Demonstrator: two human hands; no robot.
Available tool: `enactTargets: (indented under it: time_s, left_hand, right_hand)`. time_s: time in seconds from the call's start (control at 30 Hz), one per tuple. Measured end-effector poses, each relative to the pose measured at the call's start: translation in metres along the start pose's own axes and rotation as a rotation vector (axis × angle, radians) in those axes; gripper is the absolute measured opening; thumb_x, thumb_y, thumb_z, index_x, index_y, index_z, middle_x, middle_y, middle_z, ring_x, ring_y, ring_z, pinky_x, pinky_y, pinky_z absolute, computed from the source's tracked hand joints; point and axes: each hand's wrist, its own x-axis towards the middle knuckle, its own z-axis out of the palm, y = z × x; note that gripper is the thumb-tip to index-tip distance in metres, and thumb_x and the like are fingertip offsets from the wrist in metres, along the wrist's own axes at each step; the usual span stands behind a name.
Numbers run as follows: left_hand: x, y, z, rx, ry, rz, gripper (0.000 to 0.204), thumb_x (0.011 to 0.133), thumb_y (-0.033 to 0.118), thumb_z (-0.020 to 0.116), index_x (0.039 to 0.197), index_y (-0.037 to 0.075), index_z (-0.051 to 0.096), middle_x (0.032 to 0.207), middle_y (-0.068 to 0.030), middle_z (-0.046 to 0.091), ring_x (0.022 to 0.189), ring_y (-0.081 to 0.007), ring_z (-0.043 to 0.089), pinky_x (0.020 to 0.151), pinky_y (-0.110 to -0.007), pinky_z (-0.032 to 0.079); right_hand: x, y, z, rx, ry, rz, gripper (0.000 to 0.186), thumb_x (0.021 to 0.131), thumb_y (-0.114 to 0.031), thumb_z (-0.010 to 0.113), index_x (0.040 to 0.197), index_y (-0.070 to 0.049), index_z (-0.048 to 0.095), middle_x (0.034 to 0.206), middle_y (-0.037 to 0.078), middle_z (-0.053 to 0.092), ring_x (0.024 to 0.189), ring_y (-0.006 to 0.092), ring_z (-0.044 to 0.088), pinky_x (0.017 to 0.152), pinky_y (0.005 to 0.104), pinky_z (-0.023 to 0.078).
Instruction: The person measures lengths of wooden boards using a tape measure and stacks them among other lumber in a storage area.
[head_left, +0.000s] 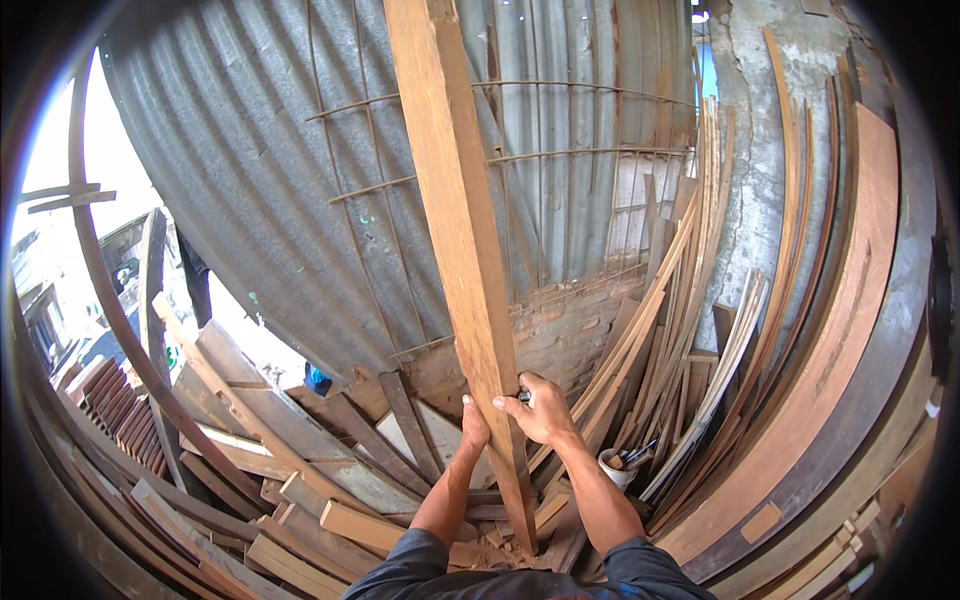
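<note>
A long squared wooden beam (465,240) stands upright and slightly tilted in front of me, its lower end down among wood scraps. My left hand (476,424) grips its left edge, thumb along the side and the other fingers mostly hidden behind the wood. At the right edge, my right hand (543,410) is closed, with its thumb reaching onto the beam's face. A small dark and silvery thing (525,397) shows between its thumb and fingers, too covered to name.
Corrugated metal sheeting (250,130) with thin rods rises behind a low brick wall (565,325). Planks and strips (660,340) lean at right, near a white bucket (617,468) of tools. Boards (290,440) lie piled at left, beside stacked reddish tiles (120,410).
</note>
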Motion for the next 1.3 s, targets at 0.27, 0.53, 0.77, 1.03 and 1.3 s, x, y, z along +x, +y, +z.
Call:
enactTargets:
  time_s: [0.27,0.53,0.77,1.03,1.3]
  left_hand:
    - [-0.024,-0.007,-0.014,0.001,0.117,-0.021,0.067,0.106,0.047,0.012,0.138,-0.001,0.046,0.130,-0.0146,0.058,0.120,-0.0254,0.055,0.104,-0.039,0.043]
    - [-0.016,-0.001,-0.005,-0.044,0.112,0.031,0.074,0.104,0.054,0.012,0.129,-0.001,0.054,0.117,-0.0146,0.065,0.107,-0.0248,0.062,0.096,-0.038,0.047]
    - [-0.022,0.001,0.005,0.089,0.173,0.072,0.074,0.104,0.051,0.012,0.124,-0.004,0.058,0.114,-0.0152,0.067,0.106,-0.0256,0.062,0.096,-0.038,0.047]
    - [-0.019,0.002,0.030,0.030,0.185,0.068,0.069,0.105,0.047,0.013,0.122,-0.002,0.059,0.112,-0.0146,0.067,0.104,-0.0234,0.063,0.096,-0.036,0.048]
    - [-0.026,-0.020,0.044,0.329,0.238,0.240,0.046,0.103,0.031,0.026,0.092,-0.002,0.057,0.090,-0.0307,0.060,0.082,-0.0460,0.056,0.075,-0.049,0.045]
  right_hand:
    - [-0.014,-0.014,0.005,-0.010,-0.057,-0.023,0.045,0.080,-0.037,0.077,0.085,0.003,0.056,0.076,0.024,0.058,0.068,0.0345,0.055,0.066,0.0416,0.047]
    - [-0.011,0.000,0.003,-0.038,-0.146,0.000,0.040,0.085,-0.032,0.074,0.097,0.005,0.063,0.079,0.018,0.063,0.072,0.0215,0.057,0.068,0.0379,0.048]
    - [-0.027,-0.003,-0.002,-0.001,-0.055,0.001,0.042,0.088,-0.035,0.073,0.088,0.005,0.060,0.071,0.014,0.056,0.066,0.0184,0.049,0.062,0.0367,0.044]
    - [-0.026,-0.001,-0.012,-0.132,-0.011,0.055,0.034,0.086,-0.027,0.072,0.097,0.004,0.062,0.085,0.020,0.063,0.073,0.0270,0.060,0.068,0.0384,0.048]
    - [-0.048,-0.010,-0.010,-0.072,0.091,0.034,0.032,0.081,-0.015,0.077,0.105,0.001,0.063,0.097,0.017,0.068,0.087,0.0258,0.063,0.079,0.0395,0.050]
